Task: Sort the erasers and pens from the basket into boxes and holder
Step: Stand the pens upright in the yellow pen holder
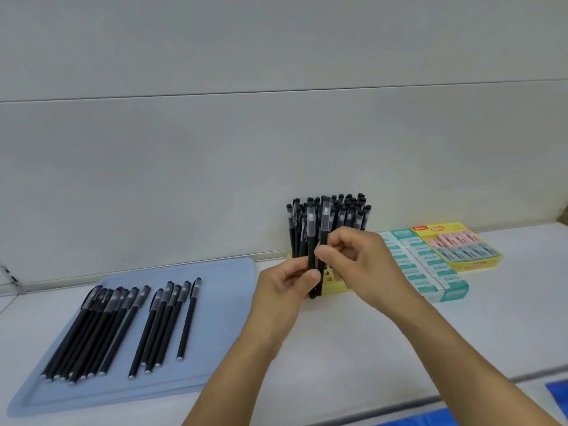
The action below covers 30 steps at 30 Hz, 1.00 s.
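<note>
Pen-loading step: left hand [287, 279] and right hand [358, 256] are both pinching black pens [316, 241] upright, just in front of yellow holder [335, 287], w/ its filled rows behind the grip. Next move is probably calling for tip alignment over a free hole. More pens are lying on blue tray [233, 302], left of grip; eraser boxes [442, 265] right.

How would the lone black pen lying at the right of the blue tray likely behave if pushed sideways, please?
The lone black capped pen looks round and slim, so it would probably roll. The flat blue plastic tray has a slightly raised rim, which would likely stop it.
</note>
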{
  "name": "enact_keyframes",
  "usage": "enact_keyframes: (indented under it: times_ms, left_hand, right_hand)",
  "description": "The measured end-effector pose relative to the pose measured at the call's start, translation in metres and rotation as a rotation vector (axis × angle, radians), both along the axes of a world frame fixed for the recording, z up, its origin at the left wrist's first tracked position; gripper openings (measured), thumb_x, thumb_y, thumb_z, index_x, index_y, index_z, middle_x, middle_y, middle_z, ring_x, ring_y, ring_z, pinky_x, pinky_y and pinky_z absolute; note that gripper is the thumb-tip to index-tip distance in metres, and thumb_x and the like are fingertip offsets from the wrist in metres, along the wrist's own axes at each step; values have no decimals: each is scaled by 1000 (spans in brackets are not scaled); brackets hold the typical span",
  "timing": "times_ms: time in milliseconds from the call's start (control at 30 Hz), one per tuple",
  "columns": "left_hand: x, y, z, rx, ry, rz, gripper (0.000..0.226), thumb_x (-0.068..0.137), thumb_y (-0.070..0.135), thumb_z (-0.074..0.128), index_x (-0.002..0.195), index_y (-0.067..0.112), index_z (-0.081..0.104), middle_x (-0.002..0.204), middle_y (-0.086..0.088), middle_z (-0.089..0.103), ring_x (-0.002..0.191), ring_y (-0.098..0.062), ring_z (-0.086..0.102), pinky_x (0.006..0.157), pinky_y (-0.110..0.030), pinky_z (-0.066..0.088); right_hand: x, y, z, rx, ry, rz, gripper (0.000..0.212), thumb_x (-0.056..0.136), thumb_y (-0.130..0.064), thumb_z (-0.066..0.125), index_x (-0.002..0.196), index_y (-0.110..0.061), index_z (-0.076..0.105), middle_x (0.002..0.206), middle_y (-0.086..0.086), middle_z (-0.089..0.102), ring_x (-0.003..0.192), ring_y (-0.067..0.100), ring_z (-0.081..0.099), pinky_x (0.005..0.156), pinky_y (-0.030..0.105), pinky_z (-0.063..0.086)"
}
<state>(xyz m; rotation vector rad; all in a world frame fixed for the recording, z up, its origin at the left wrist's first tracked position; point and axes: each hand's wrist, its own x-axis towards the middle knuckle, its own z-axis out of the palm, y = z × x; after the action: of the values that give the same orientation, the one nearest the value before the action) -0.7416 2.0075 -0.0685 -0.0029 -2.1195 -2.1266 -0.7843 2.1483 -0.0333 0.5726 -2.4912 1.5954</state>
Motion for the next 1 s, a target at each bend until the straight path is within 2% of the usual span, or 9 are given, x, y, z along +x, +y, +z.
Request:
enact_keyframes:
  times_ms: [100, 233, 333, 567, 667, 800, 1000]
  left_hand:
    - [-3, -7, -3, 16, 1, 123, 17, 89, 8, 66, 101, 17, 74, 103, -9, 71, 91, -20, 70, 72, -22, 57]
    - [-3, -20, -8, -26, -13, 221, 18, 90, 8, 64, 100, 19, 74, 90, -2, 74, 82, -18, 70, 70, -22, 57]
    - [-2, -21, -10, -111, 7, 273, 19, 91, 11, 64, 98, 27, 71, 80, 4, 69, 77, -21, 69, 81, -35, 58]
    - [-10, -22, -8, -208, 50, 302, 20, 93, 11, 61, 91, 30, 67, 76, 10, 66, 71, -12, 69, 81, -46, 57]
    - [-20, -23, -6, -251, 67, 315, 18, 94, 14, 60, 90, 30, 67, 79, 8, 68, 72, -12, 70, 81, -44, 57]
    - [-34, -22, -4, -309, 65, 308, 18, 92, 14, 62, 85, 31, 67, 80, 5, 72, 76, -15, 69, 82, -39, 57]
    - [-46, -17, -11, -511, 25, 270, 11, 91, 16, 62, 82, 17, 68, 73, 4, 69, 75, -14, 67, 79, -39, 56]
  right_hand:
    - [-8, 20, 4, -67, 0, -147, 11, 92, -20, 61, 84, -14, 62, 69, 2, 66, 60, 13, 65, 61, 31, 56]
    - [-36, 51, -9, 125, 155, -359, 19, 93, -23, 59, 78, -12, 59, 70, 0, 66, 69, 20, 67, 70, 43, 55]
    - [-51, 56, -25, 213, 140, -354, 20, 94, -23, 58, 76, -13, 56, 73, -1, 65, 71, 22, 66, 70, 45, 54]
    - [-66, 54, -42, 331, 105, -333, 18, 95, -22, 59, 78, -15, 56, 73, -1, 65, 72, 22, 63, 70, 42, 54]
    - [-68, 53, -49, 370, 31, -312, 18, 94, -24, 60, 77, -17, 57, 72, -2, 65, 72, 22, 65, 71, 41, 54]
    - [-67, 52, -47, 394, 30, -327, 15, 93, -27, 63, 81, -17, 63, 74, -4, 66, 74, 18, 64, 71, 38, 54]
    - [-59, 58, -42, 372, 13, -344, 14, 92, -34, 61, 91, -21, 65, 83, -7, 67, 82, 15, 62, 76, 39, 53]
